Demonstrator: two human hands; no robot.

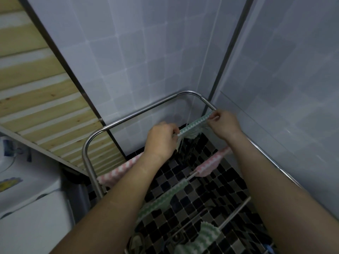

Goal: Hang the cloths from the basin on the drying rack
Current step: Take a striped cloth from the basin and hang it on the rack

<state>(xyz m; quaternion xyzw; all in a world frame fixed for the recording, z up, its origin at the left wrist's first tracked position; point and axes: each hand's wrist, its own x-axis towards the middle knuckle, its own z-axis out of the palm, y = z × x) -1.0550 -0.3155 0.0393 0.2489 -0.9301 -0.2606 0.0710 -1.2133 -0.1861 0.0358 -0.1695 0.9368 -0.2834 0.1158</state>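
We stand in a corner of pale grey tiled walls [146, 61], over a floor [207, 189] of small dark mosaic tiles. One slatted wooden panel [36, 99] runs along the left. Below it sits one white appliance [27, 208] with two stickers [9, 184], both too blurred for us to read.

One drying rack [146, 109] of shiny steel tube fills the corner, its far bar curving down at both ends. We count five cloths on or over it: two pink and three green, all with white zigzag stripes.

The held cloth [194, 125] is green. It is stretched between our two hands at the rack's far end, just inside the far bar, with loose folds hanging below. Any rail beneath it is hidden, so we cannot tell whether it rests on one. The left hand [161, 142] has its grip clamped on the cloth's left end, fingers curled around the edge. The right hand [222, 124] has its grip pinched on the right end, beside the rack's right side bar.

The left pink cloth [117, 173] hangs near the rack's left side, partly behind our left forearm. The right pink cloth [214, 161] is draped over a nearer rail, and the middle green cloth [165, 197] lies on that same rail. The near green cloth [209, 232] hangs closest to us. More green fabric shows at the bottom edge, and we cannot tell whether it is a separate piece.
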